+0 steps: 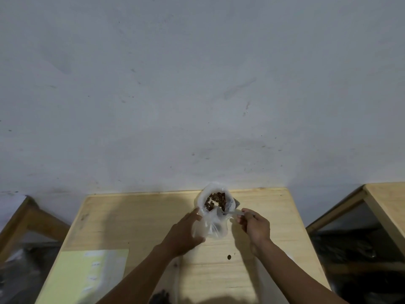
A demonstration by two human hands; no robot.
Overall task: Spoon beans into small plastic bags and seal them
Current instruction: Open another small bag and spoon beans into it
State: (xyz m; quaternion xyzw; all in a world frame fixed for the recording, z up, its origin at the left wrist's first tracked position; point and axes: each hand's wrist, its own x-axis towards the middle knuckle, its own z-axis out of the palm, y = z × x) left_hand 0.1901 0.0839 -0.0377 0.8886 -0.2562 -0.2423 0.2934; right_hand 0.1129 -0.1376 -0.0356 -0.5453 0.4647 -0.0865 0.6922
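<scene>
— At the far edge of the wooden table (153, 216), right of its middle: a large clear bag of beans (215, 201), mouth open, brown beans showing inside.

— And just nearer than that bag?

— A small plastic bag (210, 227), touching the big one, standing crumpled on the tabletop. Gripped by the left hand (184, 233) from the big bag's near-left side, fingers curled round the thin plastic, thumb up by the small bag's rim.

— On the big bag's near-right side?

— The right hand (255, 227), fingers pressed together, pinching the handle of a pale spoon (232, 213). Spoon lying almost level, its bowl reaching toward the meeting point of the two bags. Whether loaded or bare: cannot tell, too small and blurred.

— Anything else around the big bag?

— One loose bean (229, 257) on the tabletop, well nearer than the bag, between the two forearms. Far to the near-left of the bag, a pale yellow sheet (87, 279) flat on the table. A dark heap at the table's near edge, too blurred to name. Directly behind the bag, a grey-white wall (197, 84).
</scene>
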